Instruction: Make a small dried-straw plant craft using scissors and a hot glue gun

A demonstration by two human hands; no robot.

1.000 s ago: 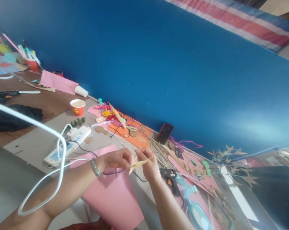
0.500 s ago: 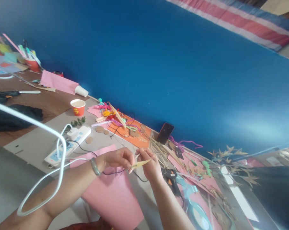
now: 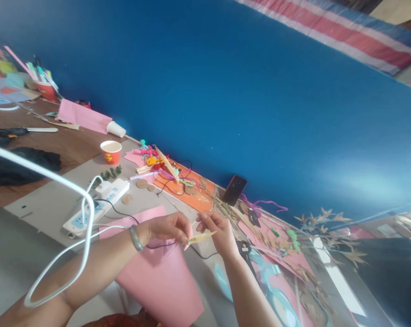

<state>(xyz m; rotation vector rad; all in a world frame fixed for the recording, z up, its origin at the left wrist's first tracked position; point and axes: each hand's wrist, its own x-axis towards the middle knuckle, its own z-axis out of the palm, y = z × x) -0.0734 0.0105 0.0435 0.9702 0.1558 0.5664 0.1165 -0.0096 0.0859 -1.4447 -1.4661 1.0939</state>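
Note:
My left hand (image 3: pixel 173 228), with a grey-green bangle at its wrist, pinches a pale yellow, pointed dried leaf (image 3: pixel 201 237) by one end. The leaf's free tip points right, toward my right hand (image 3: pixel 219 231). Close beside it, my right fingers are bent and pressed together; a thin pale sliver shows at their tips, too small to name. Both hands are above the table, over the upper right edge of a pink paper sheet (image 3: pixel 164 277). A black glue gun (image 3: pixel 245 250) lies partly hidden behind my right forearm.
A white power strip (image 3: pixel 106 206) with cables stands left; a white cable loops across my left forearm. Behind are a red paper cup (image 3: pixel 111 153), orange paper (image 3: pixel 191 200) with craft bits and a leaning phone (image 3: pixel 235 190). Dried stems (image 3: pixel 328 227) and blue ribbon (image 3: pixel 276 290) lie right.
My right hand has moved slightly right, away from the left, and its forearm covers more of the glue gun. The left hand keeps its pinch on the leaf, almost in place.

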